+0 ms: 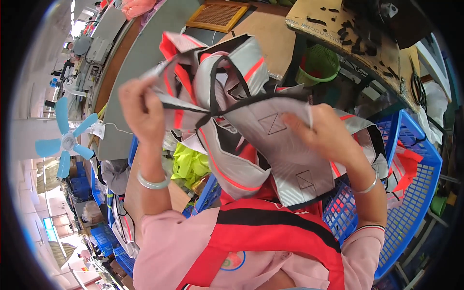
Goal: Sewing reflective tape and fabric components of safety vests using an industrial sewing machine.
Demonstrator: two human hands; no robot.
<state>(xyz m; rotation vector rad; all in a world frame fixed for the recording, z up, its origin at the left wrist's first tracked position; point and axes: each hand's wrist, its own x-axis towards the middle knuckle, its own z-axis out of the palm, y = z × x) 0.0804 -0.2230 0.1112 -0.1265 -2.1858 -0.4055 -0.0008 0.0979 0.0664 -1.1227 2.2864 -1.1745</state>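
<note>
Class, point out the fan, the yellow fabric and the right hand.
Fan (68,141), head view: its hub.
Yellow fabric (189,164), head view: crumpled middle.
Right hand (332,133), head view: its back.

Sewn workpiece (270,145) in smooth grey cloth with slight sheen, blue basket (418,193) in glossy perforated plastic, matt brown cardboard sheet (309,10), green plastic bin (323,64)

Single head-worn fisheye, close above hands (143,108), facing down; detail toward rim perhaps unreliable.

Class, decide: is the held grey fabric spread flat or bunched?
Mostly bunched: the grey fabric gathers in folds between left hand and right hand, though one stitched panel looks flatter.
</note>
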